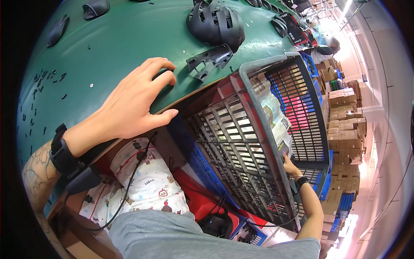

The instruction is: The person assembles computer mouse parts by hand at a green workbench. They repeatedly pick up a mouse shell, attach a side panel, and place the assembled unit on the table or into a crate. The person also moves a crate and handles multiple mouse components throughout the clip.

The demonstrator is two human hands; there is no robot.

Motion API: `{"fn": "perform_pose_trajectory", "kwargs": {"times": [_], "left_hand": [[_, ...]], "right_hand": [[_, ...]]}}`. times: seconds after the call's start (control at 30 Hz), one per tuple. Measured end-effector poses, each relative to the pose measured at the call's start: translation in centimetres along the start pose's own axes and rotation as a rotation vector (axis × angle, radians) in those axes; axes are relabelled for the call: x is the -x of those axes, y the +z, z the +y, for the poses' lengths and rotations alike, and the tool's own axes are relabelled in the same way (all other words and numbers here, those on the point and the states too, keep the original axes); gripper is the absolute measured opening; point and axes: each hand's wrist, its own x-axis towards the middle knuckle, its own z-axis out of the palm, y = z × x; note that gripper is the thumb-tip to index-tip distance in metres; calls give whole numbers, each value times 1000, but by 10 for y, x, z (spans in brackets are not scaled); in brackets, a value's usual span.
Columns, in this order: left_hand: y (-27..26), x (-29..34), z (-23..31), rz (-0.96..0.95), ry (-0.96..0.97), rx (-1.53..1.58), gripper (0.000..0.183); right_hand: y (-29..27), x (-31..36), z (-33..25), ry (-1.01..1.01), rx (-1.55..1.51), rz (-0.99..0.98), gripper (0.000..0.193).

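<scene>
My left hand (140,97) is at the front edge of the green tabletop, fingers apart and slightly bent, with nothing in it. Just beyond its fingertips lies a black plastic bracket-like part (210,61) with cut-outs. My right hand (291,166) reaches down into a dark grey slatted plastic crate (263,118), which stands tilted against the table. Crumpled printed paper (276,118) lies inside the crate, and the right fingers are at its lower end beside a small dark item. Whether they grip anything is hidden.
A pile of curved black shells (215,23) sits farther back on the table. Black mouse-shaped pieces (95,8) and small black scraps (43,77) are at the left. Below are a patterned cloth bundle (148,181), a hanging black cable (129,185) and a red stool-like object (194,196). Stacked cardboard boxes (347,134) stand right.
</scene>
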Motion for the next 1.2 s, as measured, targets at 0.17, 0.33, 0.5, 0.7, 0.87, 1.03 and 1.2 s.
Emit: {"fn": "perform_pose_trajectory", "kwargs": {"times": [0.17,0.33,0.5,0.7,0.87,1.03,1.2], "left_hand": [[0,1,-1,21,27,14,40],[3,0,-3,31,21,20,38],[4,5,-5,113,65,-3,39],[7,-2,-7,42,42,40,37],[-1,7,-4,53,8,-2,35],[4,1,-7,84,64,7,34],[2,6,-7,53,33,20,34]], "right_hand": [[10,6,21,-6,-226,62,100],[2,19,-3,7,-288,3,81],[-6,42,-17,-45,-228,-49,76],[11,54,21,131,-409,-41,76],[-7,42,2,302,-789,-252,79],[-10,47,-2,201,-693,-364,85],[-9,25,15,293,-519,-348,92]]}}
